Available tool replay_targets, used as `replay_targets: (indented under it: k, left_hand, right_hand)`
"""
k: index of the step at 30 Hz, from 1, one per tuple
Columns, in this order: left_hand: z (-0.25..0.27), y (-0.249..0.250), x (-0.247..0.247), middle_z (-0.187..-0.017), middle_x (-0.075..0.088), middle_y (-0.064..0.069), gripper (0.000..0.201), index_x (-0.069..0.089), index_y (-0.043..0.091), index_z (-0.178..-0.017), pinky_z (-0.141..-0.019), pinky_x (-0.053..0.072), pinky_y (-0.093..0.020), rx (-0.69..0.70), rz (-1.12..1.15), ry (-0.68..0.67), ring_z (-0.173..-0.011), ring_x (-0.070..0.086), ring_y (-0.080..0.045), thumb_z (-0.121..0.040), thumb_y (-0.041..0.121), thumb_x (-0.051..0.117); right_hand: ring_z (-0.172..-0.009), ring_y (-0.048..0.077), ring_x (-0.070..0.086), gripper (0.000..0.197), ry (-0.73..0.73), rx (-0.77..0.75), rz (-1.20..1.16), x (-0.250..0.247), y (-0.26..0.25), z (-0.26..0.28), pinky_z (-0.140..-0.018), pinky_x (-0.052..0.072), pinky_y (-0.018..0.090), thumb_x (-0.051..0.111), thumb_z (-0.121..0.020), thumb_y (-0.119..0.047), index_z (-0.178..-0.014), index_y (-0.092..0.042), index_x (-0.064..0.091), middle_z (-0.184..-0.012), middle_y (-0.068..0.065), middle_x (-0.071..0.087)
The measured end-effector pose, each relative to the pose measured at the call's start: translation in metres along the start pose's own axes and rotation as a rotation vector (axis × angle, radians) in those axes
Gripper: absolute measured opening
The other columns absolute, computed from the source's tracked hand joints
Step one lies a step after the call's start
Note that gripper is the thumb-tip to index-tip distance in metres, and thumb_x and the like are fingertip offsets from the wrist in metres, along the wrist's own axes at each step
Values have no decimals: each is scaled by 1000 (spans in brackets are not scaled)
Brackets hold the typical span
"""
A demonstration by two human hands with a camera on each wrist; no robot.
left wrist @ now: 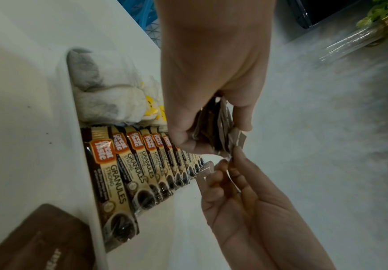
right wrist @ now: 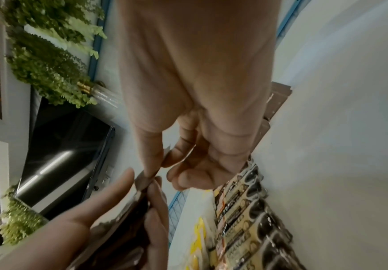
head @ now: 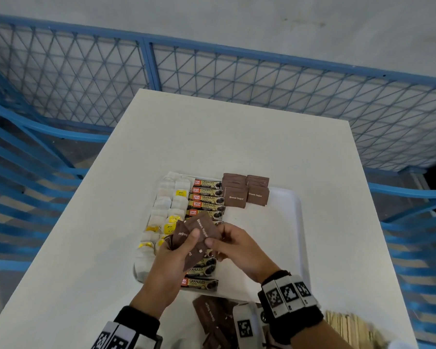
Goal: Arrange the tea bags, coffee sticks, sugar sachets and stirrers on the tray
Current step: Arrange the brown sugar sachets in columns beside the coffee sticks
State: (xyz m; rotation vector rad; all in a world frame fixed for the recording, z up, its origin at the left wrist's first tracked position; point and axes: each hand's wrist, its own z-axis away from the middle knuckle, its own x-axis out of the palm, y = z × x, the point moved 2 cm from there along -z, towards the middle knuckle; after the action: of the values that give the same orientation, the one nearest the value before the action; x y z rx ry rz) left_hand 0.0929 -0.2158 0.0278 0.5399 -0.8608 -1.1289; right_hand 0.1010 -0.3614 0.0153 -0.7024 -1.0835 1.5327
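Note:
My left hand (head: 179,248) grips a fanned bunch of brown sugar sachets (head: 203,231) above the near half of the white tray (head: 267,238). My right hand (head: 220,244) pinches the edge of one sachet in that bunch between thumb and forefinger. On the tray, tea bags (head: 166,205) fill the left column, coffee sticks (head: 207,197) the middle one, and two short rows of sugar sachets (head: 246,190) lie at the far end. In the left wrist view the bunch (left wrist: 220,126) shows edge-on in my left hand (left wrist: 211,131). The right wrist view shows my right hand (right wrist: 156,169) pinching.
Loose brown sugar sachets (head: 212,316) lie on the white table by its near edge, below the tray. Wooden stirrers (head: 347,326) are heaped at the near right corner. A blue mesh fence (head: 212,79) stands beyond the table's far edge.

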Motion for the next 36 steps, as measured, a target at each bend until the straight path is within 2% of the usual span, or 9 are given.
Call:
replay_targets:
  k: [6,9,15,20,24,27,32,35,36]
  left_hand:
    - [2,-3,-2,-80,74,-4,10,64,14,-96,-69,50,-31,-53,29,62,-82,68,-19,-87,12,61]
    - [4,-2,-1,-71,74,-2,10,64,14,-93,-67,50,-30,-74,44,68,-79,66,-19,-88,6,59]
    - [6,2,0,-68,73,-1,12,63,14,-93,-70,49,-30,-86,62,75,-80,64,-19,-88,4,58]
    - [9,3,1,-66,73,1,14,61,16,-92,-75,50,-31,-79,89,79,-81,63,-17,-88,3,57]
    - [9,4,-2,-76,74,-2,15,61,16,-97,-84,49,-34,-90,93,74,-86,64,-19,-87,5,59]
    - [7,2,-5,-93,71,-8,21,61,13,-106,-92,47,-38,-99,110,55,-92,63,-22,-87,6,57]
    - [4,-1,-5,-92,70,-13,24,62,3,-108,-93,45,-38,-136,113,31,-90,63,-25,-89,2,48]
    - [2,-3,-6,-95,69,-14,26,60,2,-112,-86,48,-35,-133,61,28,-88,64,-23,-89,0,49]
    - [2,-3,-6,-96,70,-14,25,60,3,-112,-85,48,-34,-130,44,25,-88,65,-23,-89,0,50]
  right_hand:
    - [-77,17,65,6,92,-11,-124,-16,-7,8,-65,54,25,51,-92,-1,-92,-7,49,-89,9,64]
    - [-75,18,67,8,210,-42,-179,-33,-7,11,-65,54,26,49,-92,2,-93,-6,49,-87,10,66]
    - [-69,19,66,9,536,-72,-199,-81,6,2,-65,56,23,53,-90,4,-91,-4,54,-85,12,64]
    - [-68,15,59,14,739,-2,64,-117,14,-18,-60,46,20,59,-88,-4,-80,-15,55,-77,4,63]
    - [-79,16,57,8,793,21,205,-130,16,-33,-70,43,22,64,-84,-7,-83,-13,59,-73,-8,61]
    - [-80,16,58,9,811,40,298,-131,15,-40,-75,42,26,66,-83,-11,-81,-16,58,-75,-4,62]
    - [-76,19,58,13,847,25,315,-129,16,-52,-66,44,21,66,-82,-9,-76,-14,56,-78,7,64]
    - [-73,21,57,23,870,12,330,-128,17,-57,-68,46,24,67,-81,-9,-68,-20,51,-75,7,63]
    - [-74,21,57,21,872,11,344,-128,17,-57,-69,46,20,67,-81,-9,-69,-18,52,-76,6,62]
